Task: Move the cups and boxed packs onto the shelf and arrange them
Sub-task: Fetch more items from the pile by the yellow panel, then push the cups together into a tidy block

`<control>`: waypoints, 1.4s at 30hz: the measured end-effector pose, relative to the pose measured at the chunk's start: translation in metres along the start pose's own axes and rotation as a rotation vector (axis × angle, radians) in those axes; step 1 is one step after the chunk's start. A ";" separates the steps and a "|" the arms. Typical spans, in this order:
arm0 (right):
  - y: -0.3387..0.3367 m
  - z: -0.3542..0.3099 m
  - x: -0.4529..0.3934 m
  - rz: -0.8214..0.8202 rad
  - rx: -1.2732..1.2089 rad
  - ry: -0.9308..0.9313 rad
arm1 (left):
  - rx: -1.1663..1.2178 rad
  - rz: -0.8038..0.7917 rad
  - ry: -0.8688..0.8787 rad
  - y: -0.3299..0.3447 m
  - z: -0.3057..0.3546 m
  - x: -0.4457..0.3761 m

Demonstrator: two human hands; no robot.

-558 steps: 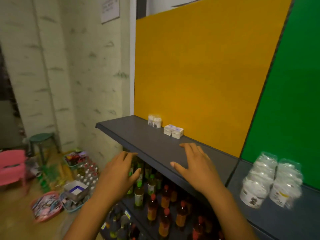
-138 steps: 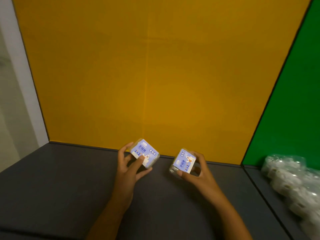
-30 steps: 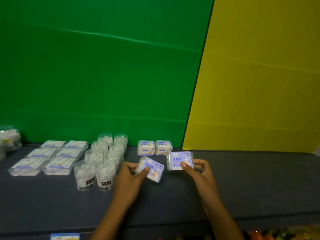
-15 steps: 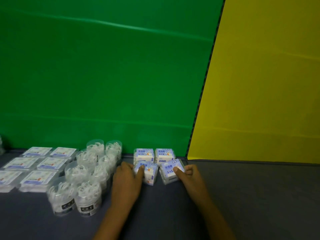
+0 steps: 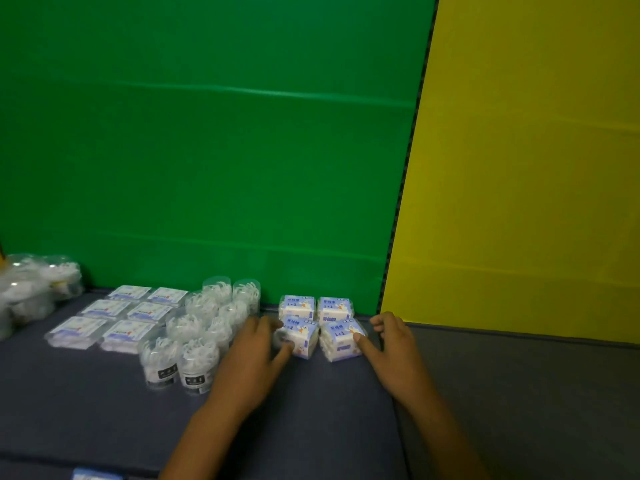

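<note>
The step in hand looks like setting two small boxed packs down and lining them up. To do it well, I think each pack should be pushed gently back until it touches the pack behind it, with edges straight and no gap.

The green wall panel [image 5: 207, 150] is the biggest thing, flat and smooth with faint fold lines. To its right stands a yellow wall panel [image 5: 526, 168], just as flat. Below the green panel runs the dark grey shelf [image 5: 86, 403], which looks soft and dull, like felt.

On the shelf, at the foot of the green panel, stand clear round cups [image 5: 204, 336] full of little white picks, in two rows. Left of them lie flat clear packs [image 5: 114, 318] with pale labels.

Near the panel's right bottom corner sit two back packs [image 5: 317, 306], square, white and blue, shiny with wrap. Just in front sit the left front pack [image 5: 299, 336] and the right front pack [image 5: 341, 339].

The left hand [image 5: 251, 358] holds the left front pack loosely, thumb at the front and fingers curled along its side. The right hand [image 5: 393, 348] holds the right front pack, thumb on its front corner and fingers curled round its far side.
</note>
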State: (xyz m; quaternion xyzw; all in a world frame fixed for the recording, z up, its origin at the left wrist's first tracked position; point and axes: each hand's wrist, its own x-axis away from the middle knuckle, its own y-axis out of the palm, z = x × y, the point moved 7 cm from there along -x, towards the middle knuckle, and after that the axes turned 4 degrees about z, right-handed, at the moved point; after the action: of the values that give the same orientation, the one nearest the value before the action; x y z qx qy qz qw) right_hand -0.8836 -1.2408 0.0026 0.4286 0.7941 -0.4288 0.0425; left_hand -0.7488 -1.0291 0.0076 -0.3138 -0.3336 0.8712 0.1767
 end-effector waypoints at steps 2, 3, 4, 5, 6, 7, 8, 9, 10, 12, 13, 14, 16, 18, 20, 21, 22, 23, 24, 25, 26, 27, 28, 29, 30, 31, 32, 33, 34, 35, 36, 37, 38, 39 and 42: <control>-0.010 -0.014 0.005 -0.004 0.071 -0.094 | -0.038 -0.014 0.035 -0.012 0.009 0.009; -0.014 -0.021 0.007 -0.006 0.102 -0.141 | -0.079 -0.011 0.052 -0.018 0.013 0.014; -0.017 -0.026 0.011 -0.016 0.134 -0.182 | -0.124 -0.006 0.067 -0.024 0.015 0.019; -0.019 -0.031 0.016 -0.029 0.165 -0.214 | -0.166 -0.002 0.079 -0.030 0.017 0.025; -0.020 -0.036 0.020 -0.044 0.191 -0.233 | -0.198 0.001 0.088 -0.035 0.019 0.032; -0.020 -0.040 0.025 -0.055 0.208 -0.250 | -0.222 0.008 0.094 -0.040 0.020 0.039; -0.021 -0.045 0.030 -0.065 0.226 -0.271 | -0.244 0.015 0.094 -0.046 0.021 0.046; -0.021 -0.050 0.035 -0.074 0.245 -0.297 | -0.274 0.020 0.090 -0.052 0.021 0.053; -0.021 -0.057 0.040 -0.087 0.263 -0.323 | -0.312 0.022 0.081 -0.058 0.022 0.060; -0.019 -0.070 0.052 -0.126 0.291 -0.372 | -0.394 0.025 0.071 -0.070 0.022 0.073; -0.018 -0.076 0.059 -0.143 0.299 -0.394 | -0.430 0.027 0.071 -0.076 0.021 0.079; -0.017 -0.082 0.065 -0.158 0.307 -0.412 | -0.459 0.029 0.071 -0.083 0.021 0.084; -0.014 -0.097 0.078 -0.183 0.327 -0.441 | -0.494 0.042 0.073 -0.098 0.021 0.094; -0.009 -0.113 0.089 -0.217 0.345 -0.462 | -0.507 0.064 0.072 -0.116 0.018 0.103; -0.005 -0.131 0.100 -0.236 0.351 -0.483 | -0.519 0.080 0.065 -0.134 0.014 0.112; -0.003 -0.142 0.104 -0.232 0.348 -0.496 | -0.527 0.086 0.059 -0.143 0.010 0.117; -0.001 -0.153 0.108 -0.227 0.344 -0.509 | -0.536 0.090 0.051 -0.152 0.005 0.123; 0.003 -0.164 0.113 -0.225 0.341 -0.521 | -0.545 0.095 0.042 -0.163 -0.002 0.129; 0.008 -0.176 0.117 -0.231 0.340 -0.533 | -0.553 0.103 0.032 -0.174 -0.010 0.135; 0.014 -0.188 0.122 -0.237 0.338 -0.547 | -0.558 0.111 0.020 -0.185 -0.019 0.141; 0.020 -0.201 0.127 -0.240 0.331 -0.560 | -0.559 0.117 0.008 -0.198 -0.029 0.147; 0.026 -0.216 0.133 -0.239 0.317 -0.574 | -0.562 0.120 -0.003 -0.211 -0.039 0.154; 0.033 -0.230 0.139 -0.234 0.300 -0.585 | -0.571 0.120 -0.012 -0.225 -0.051 0.161; 0.042 -0.245 0.145 -0.232 0.285 -0.591 | -0.580 0.124 -0.019 -0.239 -0.062 0.168; 0.051 -0.260 0.151 -0.237 0.275 -0.592 | -0.587 0.126 -0.031 -0.253 -0.074 0.175; 0.061 -0.275 0.159 -0.245 0.269 -0.593 | -0.591 0.126 -0.045 -0.268 -0.086 0.182; 0.072 -0.290 0.167 -0.253 0.263 -0.600 | -0.595 0.127 -0.060 -0.282 -0.098 0.189; 0.083 -0.305 0.176 -0.261 0.256 -0.614 | -0.601 0.130 -0.072 -0.295 -0.109 0.195; 0.095 -0.321 0.184 -0.271 0.247 -0.628 | -0.607 0.136 -0.084 -0.309 -0.120 0.201; 0.106 -0.337 0.192 -0.278 0.237 -0.644 | -0.611 0.148 -0.092 -0.323 -0.131 0.207; 0.116 -0.351 0.199 -0.284 0.226 -0.657 | -0.616 0.157 -0.101 -0.335 -0.142 0.214; 0.126 -0.365 0.205 -0.287 0.213 -0.668 | -0.621 0.162 -0.109 -0.347 -0.153 0.220; 0.135 -0.377 0.211 -0.291 0.201 -0.675 | -0.625 0.160 -0.118 -0.357 -0.165 0.226; 0.144 -0.388 0.216 -0.297 0.192 -0.677 | -0.628 0.157 -0.125 -0.366 -0.177 0.232; 0.172 -0.418 0.229 -0.335 0.164 -0.668 | -0.640 0.146 -0.161 -0.392 -0.210 0.244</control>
State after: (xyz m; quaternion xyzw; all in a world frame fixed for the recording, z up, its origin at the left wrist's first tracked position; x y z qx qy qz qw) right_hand -0.7795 -0.7475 0.0550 0.1315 0.7586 -0.6081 0.1938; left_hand -0.7510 -0.5244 0.0523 -0.3066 -0.5797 0.7546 -0.0203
